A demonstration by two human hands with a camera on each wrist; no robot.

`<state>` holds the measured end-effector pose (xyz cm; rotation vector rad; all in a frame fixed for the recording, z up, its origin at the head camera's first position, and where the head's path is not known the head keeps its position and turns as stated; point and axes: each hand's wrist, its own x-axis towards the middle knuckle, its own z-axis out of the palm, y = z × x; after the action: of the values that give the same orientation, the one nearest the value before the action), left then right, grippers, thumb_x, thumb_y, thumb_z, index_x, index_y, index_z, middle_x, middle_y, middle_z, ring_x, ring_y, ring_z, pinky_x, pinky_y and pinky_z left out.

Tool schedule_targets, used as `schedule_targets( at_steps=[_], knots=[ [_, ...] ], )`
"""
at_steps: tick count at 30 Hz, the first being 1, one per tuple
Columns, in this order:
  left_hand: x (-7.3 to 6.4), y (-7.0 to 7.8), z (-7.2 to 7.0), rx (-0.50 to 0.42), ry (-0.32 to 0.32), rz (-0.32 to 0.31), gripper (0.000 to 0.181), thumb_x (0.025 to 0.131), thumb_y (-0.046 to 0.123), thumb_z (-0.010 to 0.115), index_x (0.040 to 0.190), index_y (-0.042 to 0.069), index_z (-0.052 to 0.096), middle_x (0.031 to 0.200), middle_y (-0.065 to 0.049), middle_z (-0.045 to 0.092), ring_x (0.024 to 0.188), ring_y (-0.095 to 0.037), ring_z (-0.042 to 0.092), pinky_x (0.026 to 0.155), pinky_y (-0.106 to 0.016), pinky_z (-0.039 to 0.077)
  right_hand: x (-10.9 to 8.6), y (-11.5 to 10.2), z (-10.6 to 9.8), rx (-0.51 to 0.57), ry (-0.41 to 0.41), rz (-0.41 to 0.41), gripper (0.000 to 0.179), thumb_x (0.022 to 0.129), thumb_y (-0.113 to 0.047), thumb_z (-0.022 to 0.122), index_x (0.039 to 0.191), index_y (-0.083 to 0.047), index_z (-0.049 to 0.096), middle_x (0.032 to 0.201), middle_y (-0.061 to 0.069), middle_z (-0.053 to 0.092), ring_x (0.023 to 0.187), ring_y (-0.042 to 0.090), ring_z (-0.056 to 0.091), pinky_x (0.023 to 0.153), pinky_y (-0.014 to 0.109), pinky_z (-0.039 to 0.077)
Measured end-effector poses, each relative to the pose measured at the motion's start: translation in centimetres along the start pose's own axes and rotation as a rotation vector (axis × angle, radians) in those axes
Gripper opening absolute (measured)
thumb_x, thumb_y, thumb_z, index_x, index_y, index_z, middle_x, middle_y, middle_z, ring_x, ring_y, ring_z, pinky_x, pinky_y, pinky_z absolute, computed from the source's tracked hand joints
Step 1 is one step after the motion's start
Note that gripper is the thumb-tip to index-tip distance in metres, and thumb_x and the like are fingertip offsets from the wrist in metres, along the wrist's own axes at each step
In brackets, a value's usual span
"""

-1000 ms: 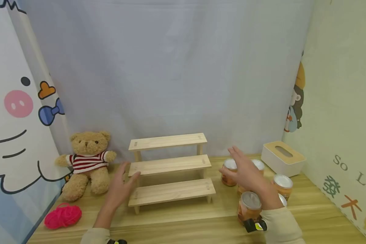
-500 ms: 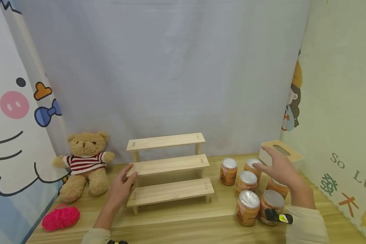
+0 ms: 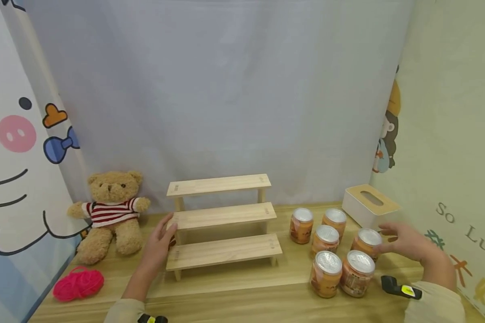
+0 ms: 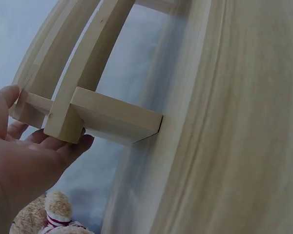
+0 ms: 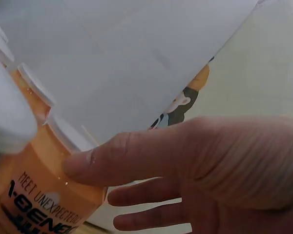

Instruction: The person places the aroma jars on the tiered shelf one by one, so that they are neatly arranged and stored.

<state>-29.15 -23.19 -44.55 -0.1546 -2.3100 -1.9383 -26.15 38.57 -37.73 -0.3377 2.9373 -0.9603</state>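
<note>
Grey curtain (image 3: 234,98) hangs beyond both hands, with cartoon-printed coverings to either side: a white character with a pink snout (image 3: 17,133) to the left and pale green with lettering (image 3: 470,233) to the right. Below both hands is a wood-grain bench (image 3: 210,305).

Between the hands stands a pale wooden three-step shelf (image 3: 224,251), its lowest step nearest the viewer. A left hand (image 3: 155,249) grips its left end around the middle step, thumb and fingers curled about the wood.

Left of that hand, a brown teddy bear (image 3: 115,213) in a red-and-white striped top sits near the curtain. Behind the right hand (image 3: 412,244) and slightly to its left is a white box (image 3: 360,213) with a slotted wooden lid.

The right hand is open, fingers apart, beside the rightmost (image 3: 359,246) of six orange jars with silvery lids. Its thumb overlaps that jar in the right wrist view; whether it touches is unclear. The other five jars (image 3: 325,276) stand upright to the left of this hand.

Smallest, bright pink yarn (image 3: 78,285) lies left of the left hand, in front of the bear.
</note>
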Motion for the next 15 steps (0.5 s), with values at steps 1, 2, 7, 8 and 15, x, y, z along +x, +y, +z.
schedule_targets(
  at_steps=[1, 2, 7, 8, 15],
  knots=[
    [0.0, -0.1, -0.1, -0.019, -0.005, -0.001, 0.064, 0.106, 0.045, 0.046, 0.16, 0.018, 0.025, 0.162, -0.017, 0.023, 0.142, -0.036, 0.033, 0.106, -0.052, 0.037, 0.1, 0.5, 0.2, 0.015, -0.008, 0.003, 0.079, 0.085, -0.025, 0.08, 0.135, 0.022, 0.042, 0.129, 0.043, 0.05, 0.116, 0.059, 0.05, 0.088, 0.061, 0.047],
    [0.0, -0.2, -0.1, -0.04, -0.012, -0.004, 0.063, 0.107, 0.044, 0.045, 0.16, 0.018, 0.024, 0.162, -0.018, 0.021, 0.144, -0.037, 0.03, 0.108, -0.054, 0.033, 0.1, 0.9, 0.5, 0.028, -0.019, 0.012, 0.079, 0.084, -0.026, 0.08, 0.135, 0.021, 0.042, 0.129, 0.042, 0.052, 0.116, 0.057, 0.052, 0.088, 0.06, 0.048],
    [0.2, -0.6, 0.0, -0.106, -0.056, 0.027, 0.059, 0.11, 0.041, 0.036, 0.16, 0.014, 0.019, 0.164, -0.018, 0.008, 0.149, -0.038, 0.015, 0.116, -0.053, 0.018, 0.3, 2.3, 1.7, 0.158, -0.029, 0.011, 0.08, 0.085, -0.022, 0.08, 0.14, 0.019, 0.038, 0.131, 0.037, 0.053, 0.117, 0.052, 0.054, 0.089, 0.054, 0.05],
    [0.2, -0.6, 0.0, -0.114, -0.064, 0.037, 0.058, 0.11, 0.04, 0.034, 0.16, 0.013, 0.019, 0.164, -0.018, 0.007, 0.149, -0.037, 0.012, 0.117, -0.053, 0.015, 0.3, 2.4, 1.8, 0.188, -0.034, 0.014, 0.081, 0.086, -0.022, 0.079, 0.141, 0.019, 0.035, 0.131, 0.037, 0.052, 0.118, 0.052, 0.054, 0.089, 0.053, 0.05],
    [0.2, -0.6, 0.1, -0.124, -0.084, 0.072, 0.055, 0.111, 0.039, 0.027, 0.156, 0.007, 0.024, 0.165, -0.012, 0.005, 0.15, -0.033, 0.007, 0.117, -0.054, 0.013, 0.2, 3.1, 2.4, 0.33, -0.049, 0.013, 0.077, 0.092, -0.02, 0.072, 0.145, 0.014, 0.03, 0.137, 0.035, 0.048, 0.125, 0.055, 0.047, 0.089, 0.049, 0.05]
  ],
)
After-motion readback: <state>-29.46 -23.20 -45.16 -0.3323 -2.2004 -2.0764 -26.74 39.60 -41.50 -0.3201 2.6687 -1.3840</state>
